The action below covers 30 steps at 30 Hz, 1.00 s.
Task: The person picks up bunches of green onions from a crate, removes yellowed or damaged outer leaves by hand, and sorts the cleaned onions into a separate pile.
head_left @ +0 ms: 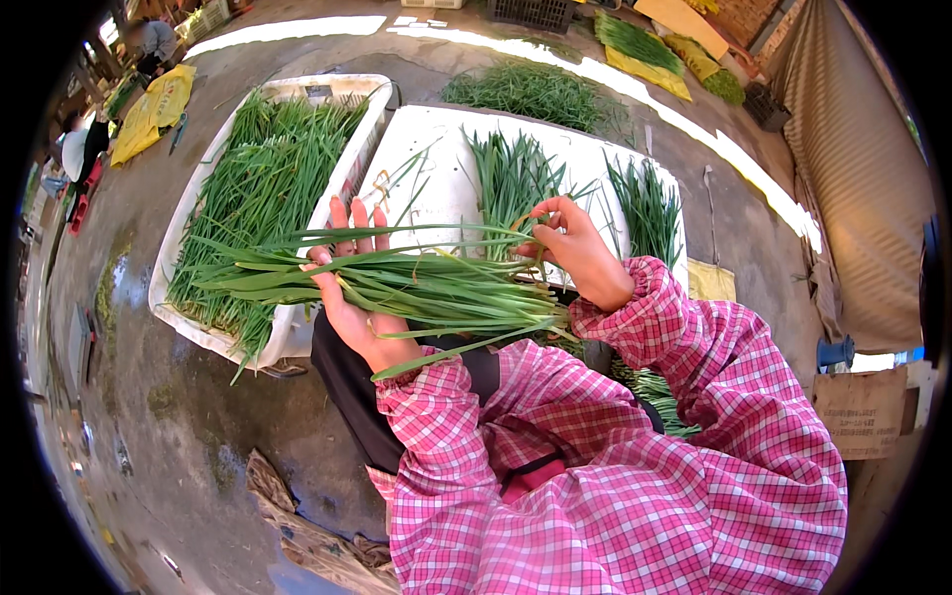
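A loose bunch of long green garlic chives (446, 288) lies across my left hand (362, 307), leaf tips to the left and pale stalk ends to the right. That palm is turned up beneath the bunch, its fingers rising behind the leaves and its thumb in front. My right hand (585, 253) pinches a few thin stalks near their ends, at the bunch's right. Just beyond stands a white board (426, 188) bearing two sorted bundles, a middle bundle (513, 174) and a right bundle (647, 213). More cut chives (659, 397) show partly under my right arm.
At the left, a white plastic crate (164, 268) is heaped with chives. A green pile (535, 94) lies on the concrete floor (129, 397) behind the board. Yellow sacks (154, 114) and two people are at the far left. A cardboard box (861, 412) and hanging tarp (843, 159) stand at right.
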Motion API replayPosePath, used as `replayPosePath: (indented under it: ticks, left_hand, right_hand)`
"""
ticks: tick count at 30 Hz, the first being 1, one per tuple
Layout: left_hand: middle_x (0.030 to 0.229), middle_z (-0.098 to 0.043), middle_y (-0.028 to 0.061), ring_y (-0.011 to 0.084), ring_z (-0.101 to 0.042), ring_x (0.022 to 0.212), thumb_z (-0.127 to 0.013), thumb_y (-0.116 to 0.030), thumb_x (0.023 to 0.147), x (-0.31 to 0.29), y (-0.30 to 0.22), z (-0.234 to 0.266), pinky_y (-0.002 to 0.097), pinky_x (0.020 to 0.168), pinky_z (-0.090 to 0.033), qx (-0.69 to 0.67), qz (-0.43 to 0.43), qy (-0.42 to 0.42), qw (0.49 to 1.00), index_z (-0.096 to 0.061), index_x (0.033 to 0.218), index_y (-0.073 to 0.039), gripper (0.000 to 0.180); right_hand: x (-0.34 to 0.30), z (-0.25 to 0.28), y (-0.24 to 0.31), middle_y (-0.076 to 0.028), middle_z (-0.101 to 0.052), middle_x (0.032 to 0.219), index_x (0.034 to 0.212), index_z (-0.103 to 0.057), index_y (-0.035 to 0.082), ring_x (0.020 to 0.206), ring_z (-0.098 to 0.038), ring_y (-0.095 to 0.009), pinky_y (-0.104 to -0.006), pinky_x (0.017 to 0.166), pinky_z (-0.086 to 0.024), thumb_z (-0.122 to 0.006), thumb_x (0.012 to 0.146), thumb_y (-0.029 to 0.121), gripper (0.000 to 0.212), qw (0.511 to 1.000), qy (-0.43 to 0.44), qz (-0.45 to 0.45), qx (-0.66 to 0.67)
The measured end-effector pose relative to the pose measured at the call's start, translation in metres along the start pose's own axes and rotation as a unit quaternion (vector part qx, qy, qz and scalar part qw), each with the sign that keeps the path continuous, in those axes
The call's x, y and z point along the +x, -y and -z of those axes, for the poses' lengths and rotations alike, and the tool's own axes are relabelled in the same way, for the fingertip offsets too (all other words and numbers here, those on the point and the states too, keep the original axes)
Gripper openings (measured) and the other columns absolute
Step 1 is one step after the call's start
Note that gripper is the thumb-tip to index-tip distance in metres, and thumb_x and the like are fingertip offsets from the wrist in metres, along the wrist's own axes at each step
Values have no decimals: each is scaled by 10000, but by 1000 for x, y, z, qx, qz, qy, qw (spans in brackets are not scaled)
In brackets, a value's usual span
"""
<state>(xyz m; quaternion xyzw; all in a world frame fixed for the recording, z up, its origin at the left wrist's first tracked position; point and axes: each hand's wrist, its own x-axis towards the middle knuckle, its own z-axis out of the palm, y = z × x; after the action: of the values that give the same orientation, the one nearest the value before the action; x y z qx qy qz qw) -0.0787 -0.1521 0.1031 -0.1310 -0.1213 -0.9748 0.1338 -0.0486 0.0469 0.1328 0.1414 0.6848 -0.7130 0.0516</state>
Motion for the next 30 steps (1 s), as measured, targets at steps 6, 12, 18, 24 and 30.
replayPosePath:
  ticks: [6,12,18,24,30]
  left_hand:
    - [710,-403,23,118,-391,642,-472,-187,826,-2,-2,2,250,682,-358,-92,39,2,995,-446,831,-58,132]
    - [601,-307,-14,89,-315,570,-465,-199,830,-1,-9,-1,233,591,-313,-87,27,-26,996,-415,775,-63,155]
    - [592,-305,-7,94,-319,558,-441,-187,840,1,-14,-5,226,579,-304,-131,19,-21,991,-387,773,-67,148]
    - [604,-320,0,93,-336,532,-433,-206,844,-3,-14,-7,239,603,-312,-153,55,36,986,-389,797,-72,148]
    - [599,-308,-12,83,-324,529,-458,-194,832,-5,-6,-18,233,599,-308,-130,62,34,989,-388,829,-90,126]
  right_hand:
    - [7,6,-28,-35,-429,657,931,-426,16,551,-441,-101,-240,486,-360,-503,731,29,215,981,-26,73,-175]
    - [2,19,-45,-37,-437,628,939,-419,25,544,-436,-124,-268,484,-350,-535,713,25,254,961,-56,119,-243]
    - [-2,61,-53,-27,-480,683,949,-471,32,609,-508,-103,-224,573,-416,-477,761,-21,196,989,-54,125,-52]
    - [-23,5,17,-18,-470,731,879,-509,18,670,-445,-92,-221,616,-368,-476,816,112,119,968,160,133,-143]
    - [-15,-29,6,-89,-435,753,842,-507,21,647,-481,-201,-280,591,-388,-551,769,145,151,877,180,333,-295]
